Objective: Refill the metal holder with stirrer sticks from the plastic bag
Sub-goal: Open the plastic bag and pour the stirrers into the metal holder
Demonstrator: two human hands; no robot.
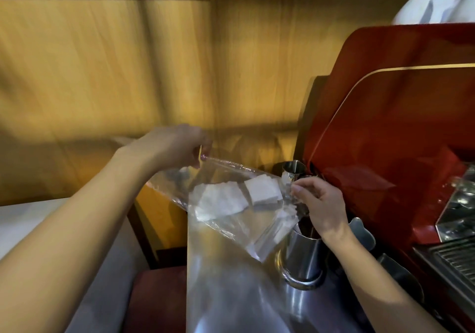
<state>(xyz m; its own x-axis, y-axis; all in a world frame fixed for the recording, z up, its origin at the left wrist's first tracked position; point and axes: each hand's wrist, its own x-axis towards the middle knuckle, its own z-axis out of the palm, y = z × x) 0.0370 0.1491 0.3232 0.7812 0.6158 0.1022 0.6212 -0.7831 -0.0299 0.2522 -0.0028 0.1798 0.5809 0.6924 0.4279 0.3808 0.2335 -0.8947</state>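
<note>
Left hand (pixel 177 143) pinches the upper edge of the clear plastic bag (pixel 231 204), held tilted above the steel counter (pixel 231 294). Right hand (pixel 318 209) grips the bag's lower corner over the cylindrical metal holder (pixel 303 258). Pale contents (pixel 262 191) inside, probably wrapped stirrers; blurred. Red espresso machine (pixel 385 127) crowds the counter's right edge.

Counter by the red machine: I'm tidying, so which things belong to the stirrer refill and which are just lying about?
In use: plastic bag, held by left hand and right hand; metal holder.
Lying about: small metal jug; red machine; white cloth.
</note>
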